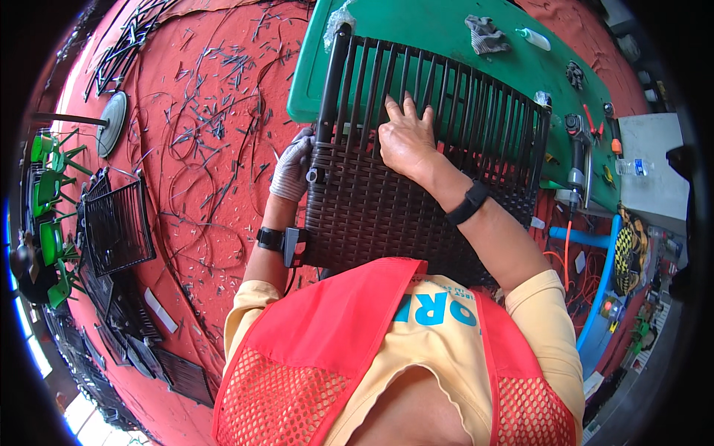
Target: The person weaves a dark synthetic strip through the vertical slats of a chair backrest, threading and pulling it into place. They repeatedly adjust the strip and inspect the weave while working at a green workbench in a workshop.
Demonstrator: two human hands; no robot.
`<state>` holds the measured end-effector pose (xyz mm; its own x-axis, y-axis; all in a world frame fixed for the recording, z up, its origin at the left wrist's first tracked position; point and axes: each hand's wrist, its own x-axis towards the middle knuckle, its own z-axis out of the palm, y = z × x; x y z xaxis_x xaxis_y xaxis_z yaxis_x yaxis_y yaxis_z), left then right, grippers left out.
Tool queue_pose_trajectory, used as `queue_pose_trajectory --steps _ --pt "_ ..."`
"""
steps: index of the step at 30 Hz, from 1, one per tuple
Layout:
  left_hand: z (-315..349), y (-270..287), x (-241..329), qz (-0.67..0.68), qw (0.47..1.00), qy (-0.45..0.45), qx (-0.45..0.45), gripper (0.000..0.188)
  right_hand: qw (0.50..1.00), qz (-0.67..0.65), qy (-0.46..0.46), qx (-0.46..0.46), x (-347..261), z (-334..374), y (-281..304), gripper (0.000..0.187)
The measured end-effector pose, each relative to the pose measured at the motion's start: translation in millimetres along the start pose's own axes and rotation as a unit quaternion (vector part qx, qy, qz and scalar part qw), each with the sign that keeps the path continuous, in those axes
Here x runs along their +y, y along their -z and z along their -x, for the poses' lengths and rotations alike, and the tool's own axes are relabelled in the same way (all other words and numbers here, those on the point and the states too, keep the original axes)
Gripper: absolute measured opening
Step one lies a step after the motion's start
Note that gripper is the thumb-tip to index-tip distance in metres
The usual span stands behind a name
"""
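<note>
A dark metal chair frame panel (461, 104) lies on a green table (416, 30); its upper half shows bare vertical strands, its lower half is woven dark brown wicker (379, 215). My left hand (291, 165), in a grey knit glove, grips the frame's left side bar where the weave begins. My bare right hand (405, 134) rests on the panel at the upper edge of the weave, fingers spread among the vertical strands. A black watch is on each wrist.
Off-cut strand pieces litter the red floor (208, 134) at left. Dark woven panels (115, 223) and green chairs (48, 193) stand far left. A grey glove (485, 34), a white bottle (534, 39) and tools (579, 156) lie on the table's right side.
</note>
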<state>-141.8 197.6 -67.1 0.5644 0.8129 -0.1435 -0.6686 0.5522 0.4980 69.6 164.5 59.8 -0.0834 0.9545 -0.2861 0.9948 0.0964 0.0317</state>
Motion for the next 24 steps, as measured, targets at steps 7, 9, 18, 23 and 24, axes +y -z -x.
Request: queue_pose_trajectory --steps 7,9,18,23,24 --pt "5.2 4.7 -4.1 -0.078 0.988 -0.05 0.121 0.025 0.999 -0.004 0.008 0.051 -0.1 1.0 -8.5 0.02" --pt "5.5 7.9 -3.9 -0.111 0.982 -0.051 0.142 0.021 0.996 -0.048 0.025 0.069 4.6 3.5 -9.4 0.022" --pt "7.3 0.8 -8.5 -0.14 0.933 -0.121 0.308 0.012 0.997 -0.042 0.022 0.062 6.8 3.5 -22.6 0.026" --pt "20.9 -8.2 -13.4 -0.201 0.906 -0.234 0.29 0.01 0.901 -0.247 0.117 0.337 24.4 27.5 -29.3 0.015" --pt "21.6 -7.9 -12.5 -0.21 0.9 -0.233 0.302 0.012 0.864 -0.3 0.135 0.381 37.9 39.0 -29.0 0.014"
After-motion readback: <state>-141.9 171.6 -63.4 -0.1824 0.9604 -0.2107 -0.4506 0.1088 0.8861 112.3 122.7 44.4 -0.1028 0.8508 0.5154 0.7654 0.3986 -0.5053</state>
